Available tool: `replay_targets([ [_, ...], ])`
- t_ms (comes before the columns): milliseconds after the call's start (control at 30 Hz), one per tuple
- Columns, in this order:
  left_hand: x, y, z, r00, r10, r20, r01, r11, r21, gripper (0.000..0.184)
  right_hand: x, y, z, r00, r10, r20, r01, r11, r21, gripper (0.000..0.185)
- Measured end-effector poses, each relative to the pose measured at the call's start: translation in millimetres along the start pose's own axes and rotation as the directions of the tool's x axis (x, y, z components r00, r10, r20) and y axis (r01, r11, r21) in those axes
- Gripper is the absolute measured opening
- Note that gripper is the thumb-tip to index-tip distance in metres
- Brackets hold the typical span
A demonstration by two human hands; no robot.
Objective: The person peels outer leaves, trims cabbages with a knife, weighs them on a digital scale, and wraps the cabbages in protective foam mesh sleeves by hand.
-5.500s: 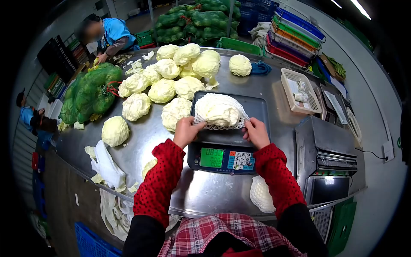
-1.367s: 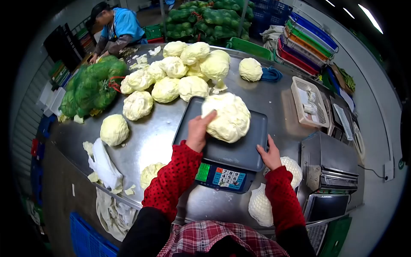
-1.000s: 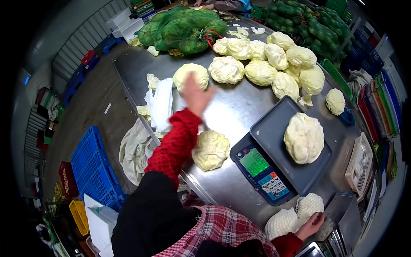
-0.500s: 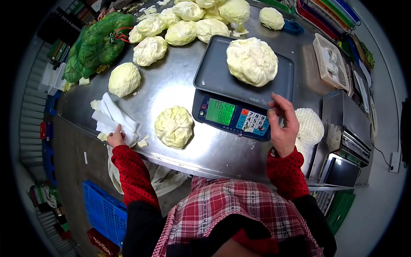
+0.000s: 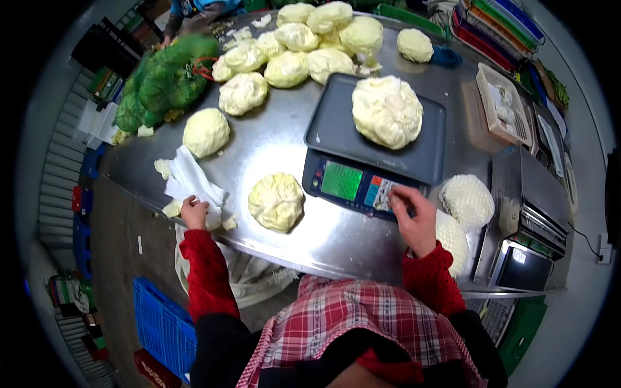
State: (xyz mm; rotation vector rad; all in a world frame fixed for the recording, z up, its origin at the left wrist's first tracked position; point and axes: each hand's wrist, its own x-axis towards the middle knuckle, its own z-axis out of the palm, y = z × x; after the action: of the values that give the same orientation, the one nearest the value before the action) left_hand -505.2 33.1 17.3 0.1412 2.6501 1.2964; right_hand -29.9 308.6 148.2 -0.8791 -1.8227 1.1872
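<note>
My right hand (image 5: 417, 222) is at the keypad (image 5: 380, 194) of the digital scale (image 5: 317, 178), fingertips on or just above the keys. Its fingers and thumb are apart, holding nothing. A peeled cabbage (image 5: 388, 112) sits on the scale's grey tray (image 5: 330, 129). The display (image 5: 341, 181) glows green, its digits blurred. At the left table edge my left hand (image 5: 195, 213) has curled fingers on a crumpled white soft sheet (image 5: 191, 178), closed at its edge. Another cabbage (image 5: 276, 202) lies between my left hand and the scale.
Several cabbages (image 5: 288, 69) are heaped at the back; a green net bag (image 5: 162, 84) stands left. Two cabbages in white foam netting (image 5: 467, 202) lie right, beside a metal machine (image 5: 517, 207) and a plastic basket (image 5: 501, 107). Another person's sleeve (image 5: 187, 8) shows at the far edge.
My right hand has moved down and left from beside the tray to the keypad. My left hand stays at the white sheet. The whole view has shifted slightly.
</note>
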Motion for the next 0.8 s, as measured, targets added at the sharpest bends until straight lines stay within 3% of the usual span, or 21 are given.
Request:
replay_targets([
  [67,-16.7,19.2,5.1,0.948,0.250,-0.195,-0.294,0.924,-0.246,0.055,-0.7,1.4,3.3,0.999,-0.001,0.045,0.004,0.997,-0.077,0.018],
  [100,-49.9,57.3,12.2,0.901,0.368,-0.232,-0.422,0.867,-0.263,0.050,2.7,-3.1,13.1,0.996,0.027,0.087,-0.028,1.000,0.013,0.021],
  [200,-140.4,139.1,53.3,0.880,0.472,0.045,-0.400,0.790,-0.465,0.045,36.5,-26.5,53.8,0.931,-0.216,0.294,0.239,0.970,-0.047,0.044],
  [233,-159.4,144.0,71.5,0.824,0.560,0.089,-0.460,0.752,-0.473,0.043,49.4,-36.0,68.4,0.926,-0.220,0.308,0.228,0.974,0.011,0.057],
  [300,-216.9,176.4,80.6,0.731,0.644,0.227,-0.481,0.722,-0.497,0.044,77.7,-41.1,94.7,0.928,-0.006,0.372,-0.074,0.977,0.199,0.074],
  [333,-236.4,182.4,82.0,0.669,0.682,0.294,-0.515,0.711,-0.479,0.046,94.7,-36.6,108.6,0.941,0.028,0.338,-0.114,0.964,0.239,0.072],
  [400,-258.6,187.1,82.3,0.595,0.728,0.342,-0.548,0.678,-0.491,0.047,123.5,-25.5,118.3,0.904,0.073,0.421,-0.244,0.897,0.369,0.065],
  [433,-261.6,194.0,74.6,0.551,0.739,0.388,-0.530,0.668,-0.522,0.045,129.4,-36.6,110.3,0.825,0.125,0.552,-0.371,0.856,0.360,0.049],
  [467,-262.4,200.0,67.5,0.506,0.747,0.430,-0.508,0.661,-0.552,0.043,133.2,-30.5,113.1,0.831,0.110,0.546,-0.353,0.862,0.363,0.049],
  [500,-255.5,200.4,60.7,0.507,0.719,0.475,-0.384,0.682,-0.623,0.039,132.5,-20.2,120.2,0.904,-0.147,0.403,0.010,0.946,0.323,0.044],
  [533,-244.3,193.4,60.7,0.654,0.603,0.458,-0.189,0.716,-0.672,0.036,129.6,-9.4,127.8,0.866,-0.417,0.277,0.364,0.904,0.225,0.039],
  [567,-235.0,201.3,55.6,0.680,0.573,0.458,-0.148,0.719,-0.680,0.036,121.2,-19.7,127.3,0.899,-0.167,0.405,-0.035,0.894,0.447,0.035],
  [600,-228.9,211.4,52.4,0.708,0.535,0.460,-0.100,0.721,-0.685,0.035,116.5,-13.0,131.3,0.894,-0.169,0.415,-0.038,0.895,0.445,0.035],
  [667,-231.1,216.0,61.9,0.626,0.495,0.602,0.098,0.716,-0.691,0.032,110.2,7.1,144.0,0.895,-0.126,0.428,-0.200,0.744,0.637,0.038],
  [700,-236.8,216.3,67.0,0.665,0.492,0.562,0.087,0.696,-0.713,0.032,107.4,11.6,144.5,0.898,-0.176,0.402,-0.248,0.552,0.796,0.047],
  [733,-240.4,215.6,70.2,0.701,0.488,0.520,0.075,0.675,-0.734,0.032,109.4,0.3,131.0,0.887,-0.128,0.445,-0.325,0.511,0.796,0.052],
  [800,-233.4,205.3,73.0,0.832,0.449,0.326,-0.094,0.693,-0.714,0.030,118.8,-8.1,115.0,0.860,0.092,0.502,-0.501,0.335,0.798,0.053],
])
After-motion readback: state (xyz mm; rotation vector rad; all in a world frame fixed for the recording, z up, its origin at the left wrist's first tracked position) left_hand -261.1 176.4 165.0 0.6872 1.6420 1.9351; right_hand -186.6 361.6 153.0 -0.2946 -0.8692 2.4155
